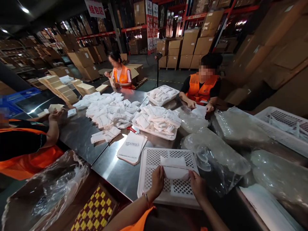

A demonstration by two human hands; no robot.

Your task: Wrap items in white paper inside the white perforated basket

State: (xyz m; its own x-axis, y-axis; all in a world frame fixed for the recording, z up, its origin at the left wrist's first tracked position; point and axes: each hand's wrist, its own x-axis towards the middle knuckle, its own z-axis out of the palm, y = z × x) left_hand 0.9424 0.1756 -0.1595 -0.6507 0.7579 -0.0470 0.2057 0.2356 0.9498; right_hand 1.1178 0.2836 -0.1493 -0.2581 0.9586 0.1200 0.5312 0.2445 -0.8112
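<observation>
Both hands w/ white packet over tray, bags alongside.

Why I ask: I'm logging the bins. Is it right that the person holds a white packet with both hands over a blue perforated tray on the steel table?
Not quite: the perforated tray is white, not blue. The head view shows the left hand and right hand holding the white packet over it on the steel table.
</observation>
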